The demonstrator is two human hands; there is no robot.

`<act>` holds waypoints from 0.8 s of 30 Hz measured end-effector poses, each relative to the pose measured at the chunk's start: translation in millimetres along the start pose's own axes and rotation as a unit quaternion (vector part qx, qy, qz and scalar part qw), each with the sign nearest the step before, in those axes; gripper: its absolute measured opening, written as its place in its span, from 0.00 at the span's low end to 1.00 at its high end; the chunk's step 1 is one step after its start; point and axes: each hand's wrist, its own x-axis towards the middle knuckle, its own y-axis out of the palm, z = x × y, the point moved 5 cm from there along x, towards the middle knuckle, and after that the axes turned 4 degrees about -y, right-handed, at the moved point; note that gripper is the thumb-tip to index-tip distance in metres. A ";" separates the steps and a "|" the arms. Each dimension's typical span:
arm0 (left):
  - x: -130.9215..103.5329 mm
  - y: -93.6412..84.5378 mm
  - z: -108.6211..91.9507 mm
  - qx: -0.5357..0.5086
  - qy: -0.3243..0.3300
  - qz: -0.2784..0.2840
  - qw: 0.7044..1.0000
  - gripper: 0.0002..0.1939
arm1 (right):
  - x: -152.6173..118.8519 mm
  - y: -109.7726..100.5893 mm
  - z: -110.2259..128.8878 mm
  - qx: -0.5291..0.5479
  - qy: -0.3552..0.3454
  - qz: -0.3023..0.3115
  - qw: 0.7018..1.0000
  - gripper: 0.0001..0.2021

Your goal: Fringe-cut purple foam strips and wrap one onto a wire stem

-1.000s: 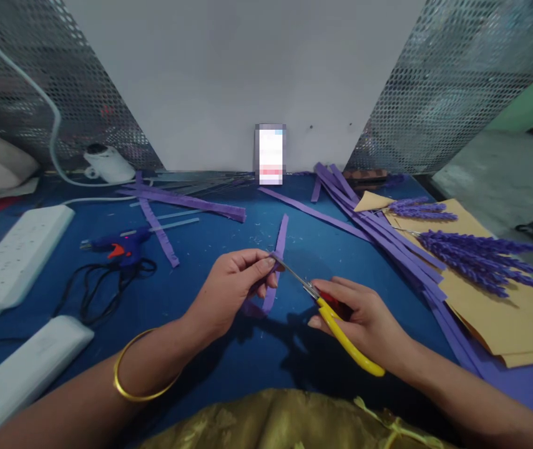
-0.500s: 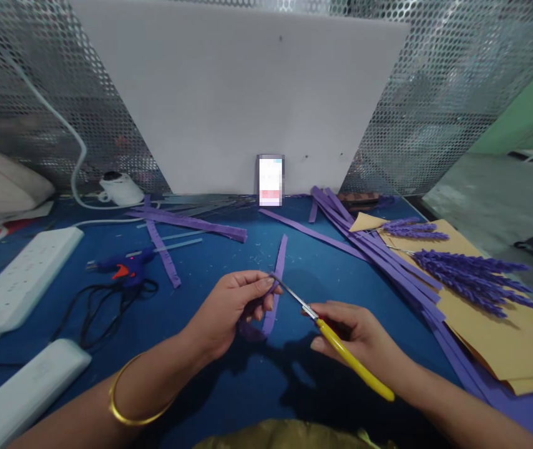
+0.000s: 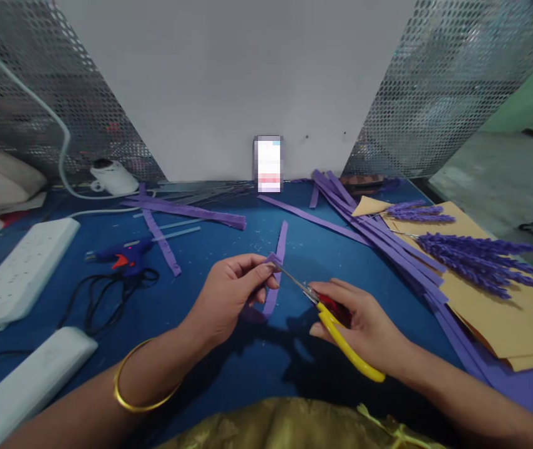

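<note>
My left hand (image 3: 233,293) is closed, pinching a narrow purple strip (image 3: 281,240) between thumb and fingers. The strip loops down below the fingers and its other end runs forward over the table. In my right hand (image 3: 360,318) is a pair of scissors (image 3: 341,340) with yellow and red handles. Its thin metal blades point left, the tips meeting the strip at my left fingertips. How far the blades are parted is hard to see. Beyond my hands lie more purple strips (image 3: 191,212), one with small nicks along its edge.
On the left are a blue glue gun (image 3: 126,254) with a coiled black cord and white power strips (image 3: 25,271). A phone (image 3: 269,163) leans against a white board (image 3: 238,75). At right, purple flower sprigs (image 3: 477,259) lie on brown paper (image 3: 519,330) beside long purple strips (image 3: 383,255).
The view has tipped slightly down. The scissors' handles have spread apart, and their red side now shows in my right hand. My left hand keeps its pinch on the strip.
</note>
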 end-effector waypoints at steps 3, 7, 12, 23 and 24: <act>-1.2 0.0 -1.0 0.005 0.007 -0.007 1.000 0.08 | -0.3 -0.8 1.7 -0.020 -0.003 0.002 1.000 0.20; -1.3 1.0 -1.1 0.011 0.006 -0.006 1.000 0.09 | -0.7 -0.9 3.4 -0.008 -0.008 0.005 1.000 0.19; -2.2 1.7 -2.4 0.019 0.009 -0.005 1.000 0.09 | -1.6 -0.2 2.6 0.007 0.000 0.009 1.000 0.19; -1.1 0.4 -2.7 0.028 0.009 -0.004 1.000 0.08 | 0.6 -3.4 5.8 -0.018 -0.019 -0.002 1.000 0.23; -1.0 0.5 -2.3 0.029 0.009 -0.002 1.000 0.08 | 0.4 -3.2 5.3 -0.020 -0.017 -0.003 1.000 0.22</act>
